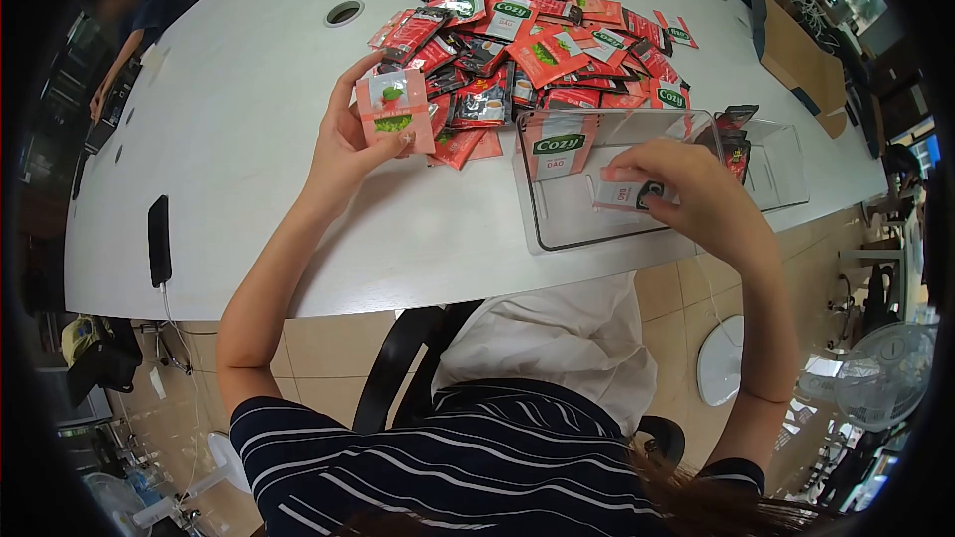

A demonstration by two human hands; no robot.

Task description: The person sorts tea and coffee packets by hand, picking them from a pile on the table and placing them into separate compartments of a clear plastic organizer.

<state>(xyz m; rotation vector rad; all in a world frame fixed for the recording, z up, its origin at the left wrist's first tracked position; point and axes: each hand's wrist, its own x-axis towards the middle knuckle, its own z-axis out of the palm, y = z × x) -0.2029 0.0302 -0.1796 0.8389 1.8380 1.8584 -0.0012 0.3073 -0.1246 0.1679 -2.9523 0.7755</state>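
Between the thumb and fingers of my left hand (343, 144) is a pink sachet (395, 111), held up beside the pile. My right hand (696, 199) reaches into a clear plastic bin (553, 229) and grips a pink and white sachet (625, 195). Another Cozy sachet (560, 147) stands upright against the bin's back left wall. Behind the bin, a large heap of red, pink and black sachets (482, 97) spreads over the white table (239, 139).
A second clear container (781, 174) sits right of the bin, with dark sachets (734, 144) at its left. An open cardboard box (796, 70) lies at the back right. A phone (159, 239) with a cable rests on the left. Another person (149, 15) is at the far left.
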